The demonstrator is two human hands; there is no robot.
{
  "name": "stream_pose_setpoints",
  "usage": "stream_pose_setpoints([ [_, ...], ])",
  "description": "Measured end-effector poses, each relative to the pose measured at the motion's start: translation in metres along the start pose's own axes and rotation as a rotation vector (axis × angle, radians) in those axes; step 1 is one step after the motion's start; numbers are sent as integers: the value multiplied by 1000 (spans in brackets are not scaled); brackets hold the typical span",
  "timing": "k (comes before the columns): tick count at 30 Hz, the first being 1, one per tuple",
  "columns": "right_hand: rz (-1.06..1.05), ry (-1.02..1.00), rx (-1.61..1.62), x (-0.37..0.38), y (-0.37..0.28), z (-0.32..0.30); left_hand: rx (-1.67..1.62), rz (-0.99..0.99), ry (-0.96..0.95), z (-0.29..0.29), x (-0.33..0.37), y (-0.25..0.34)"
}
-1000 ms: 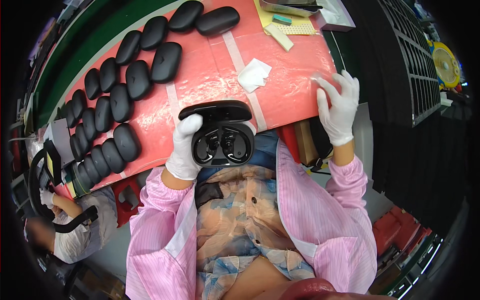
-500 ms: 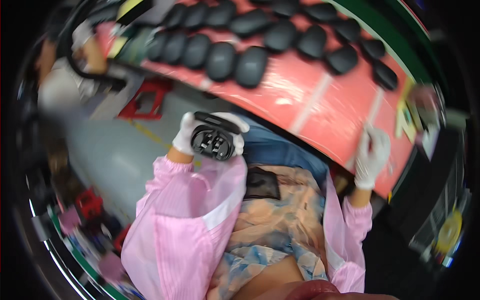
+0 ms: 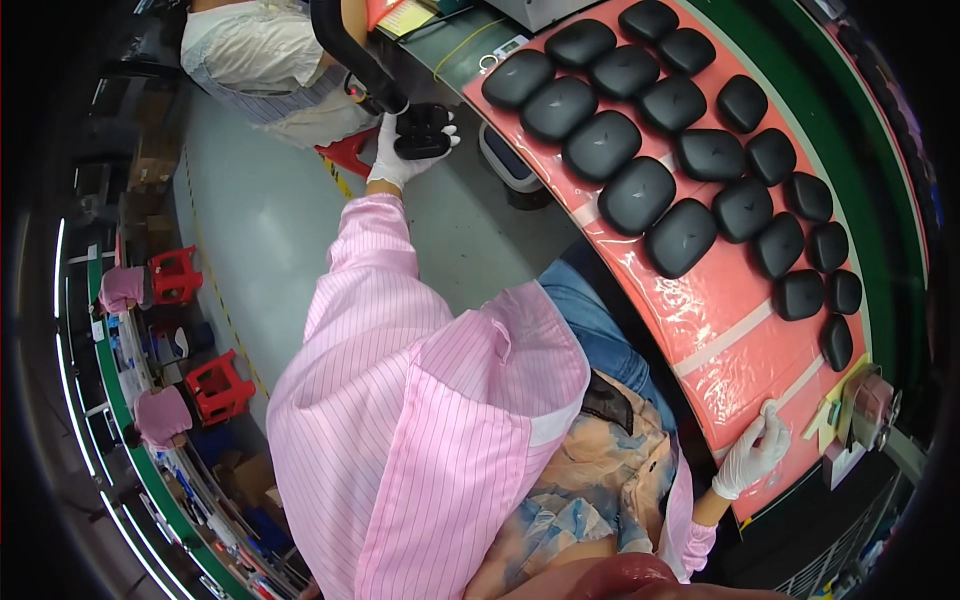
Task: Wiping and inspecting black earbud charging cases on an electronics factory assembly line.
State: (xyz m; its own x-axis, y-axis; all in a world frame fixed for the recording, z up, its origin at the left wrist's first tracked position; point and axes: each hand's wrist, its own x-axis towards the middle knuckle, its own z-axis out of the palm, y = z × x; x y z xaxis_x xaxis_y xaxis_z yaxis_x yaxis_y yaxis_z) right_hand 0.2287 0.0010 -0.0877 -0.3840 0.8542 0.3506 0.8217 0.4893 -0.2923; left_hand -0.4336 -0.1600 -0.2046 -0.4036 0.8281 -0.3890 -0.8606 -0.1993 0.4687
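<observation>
Far out to the left, my left hand (image 3: 389,160) in a white glove grips an open black earbud charging case (image 3: 424,146). Its lid stands raised, and the case is right below the lower end of a thick black hose (image 3: 352,55). What sits inside the case is too dark to make out now. My right hand (image 3: 752,460), also gloved in white, rests on the near right end of the red mat (image 3: 712,345). Its fingers are loosely bent and apart, with nothing visible in them. Several closed black cases (image 3: 638,195) lie in rows on the mat.
Behind the hose a co-worker (image 3: 262,70) in pale clothing sits on a red stool (image 3: 345,155). A tape dispenser (image 3: 868,408) stands by the mat's right end. Red stools (image 3: 222,388) and another workbench line the far left. A grey bin (image 3: 510,165) stands under the table.
My left hand has carried the open case away from my body, up to the hose end. My view has swung left. My right hand stays on the mat.
</observation>
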Motion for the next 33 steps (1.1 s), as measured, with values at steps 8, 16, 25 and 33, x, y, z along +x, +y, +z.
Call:
stream_pose_setpoints([
  [8, -26, 255, 91, 55, 23, -43, 154, 106, 557, -2, -2, -31],
  [16, 292, 227, 55, 151, 128, -133, 157, -480, -607, 158, -104, -103],
  [25, 148, 217, 222, 135, 112, -139, 364, -61, -806, 348, -87, -251],
  [33, -522, -1, 497, 88, -77, -68, 570, -77, -761, 365, -101, -284],
])
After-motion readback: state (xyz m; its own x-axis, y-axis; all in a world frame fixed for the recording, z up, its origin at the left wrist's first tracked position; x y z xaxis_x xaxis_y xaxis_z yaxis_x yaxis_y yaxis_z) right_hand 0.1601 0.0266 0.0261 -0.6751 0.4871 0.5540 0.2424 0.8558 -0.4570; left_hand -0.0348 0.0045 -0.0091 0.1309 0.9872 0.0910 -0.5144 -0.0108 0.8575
